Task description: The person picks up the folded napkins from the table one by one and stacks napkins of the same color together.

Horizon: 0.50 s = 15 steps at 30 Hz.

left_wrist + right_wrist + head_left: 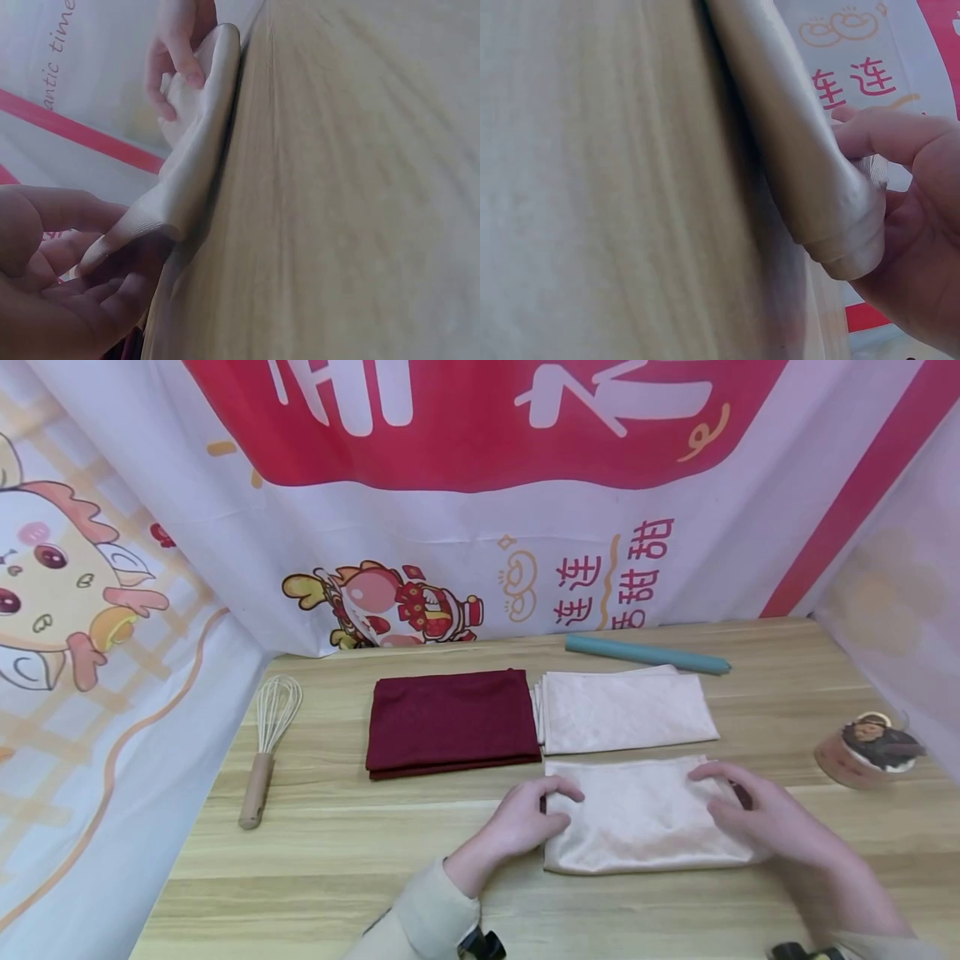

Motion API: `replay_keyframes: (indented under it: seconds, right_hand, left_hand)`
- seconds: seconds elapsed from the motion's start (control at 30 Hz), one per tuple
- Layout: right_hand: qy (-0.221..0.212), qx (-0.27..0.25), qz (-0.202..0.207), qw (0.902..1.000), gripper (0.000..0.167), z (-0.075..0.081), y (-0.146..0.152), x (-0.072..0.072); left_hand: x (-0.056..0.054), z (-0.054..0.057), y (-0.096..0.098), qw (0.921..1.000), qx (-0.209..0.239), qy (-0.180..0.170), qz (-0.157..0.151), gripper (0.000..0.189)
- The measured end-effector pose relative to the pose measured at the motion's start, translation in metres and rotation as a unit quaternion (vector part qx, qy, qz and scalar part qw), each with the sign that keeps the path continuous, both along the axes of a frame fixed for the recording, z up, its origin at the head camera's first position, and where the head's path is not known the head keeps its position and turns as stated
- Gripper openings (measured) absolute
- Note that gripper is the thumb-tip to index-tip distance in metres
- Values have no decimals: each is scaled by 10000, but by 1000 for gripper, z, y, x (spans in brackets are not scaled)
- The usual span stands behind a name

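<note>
A folded cream satin cloth (637, 818) lies near the front of the wooden table, its near edge a smooth rounded fold. My left hand (522, 817) grips its left end, with thumb and index finger on top and the other fingers beneath, as the left wrist view shows. At the opposite end my right hand (776, 818) pinches the cloth the same way; the layered folds (847, 247) show beside its palm. Right behind is a second folded cream cloth (626, 710). To that one's left sits a folded dark red cloth (453, 718).
On the left lies a whisk (258, 785) with a wooden handle. A teal rod-like roll (645, 654) rests along the back. Far right stands a clear cup (862, 756) with a dark topping. Printed curtains (442, 527) hang behind the wooden table (337, 877).
</note>
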State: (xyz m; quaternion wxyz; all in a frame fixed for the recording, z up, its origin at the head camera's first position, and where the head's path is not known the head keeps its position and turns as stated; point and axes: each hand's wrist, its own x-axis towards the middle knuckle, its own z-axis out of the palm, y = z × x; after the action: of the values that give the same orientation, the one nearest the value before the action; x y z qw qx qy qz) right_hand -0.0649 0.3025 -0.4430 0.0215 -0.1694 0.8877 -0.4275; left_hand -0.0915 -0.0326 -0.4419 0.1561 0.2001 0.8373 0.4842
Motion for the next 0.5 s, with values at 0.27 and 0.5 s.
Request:
replay_keyframes:
  seconds: [0.27,0.5]
  right_hand:
    - [-151,-223,41,9996,35,19,2,-3]
    - [-87,-4,-41,10000,37,42,7,-28]
  left_hand:
    - [-11,9,-6,9992,379,-56,-66,32]
    - [-34,33,-5,9986,431,281,84,29]
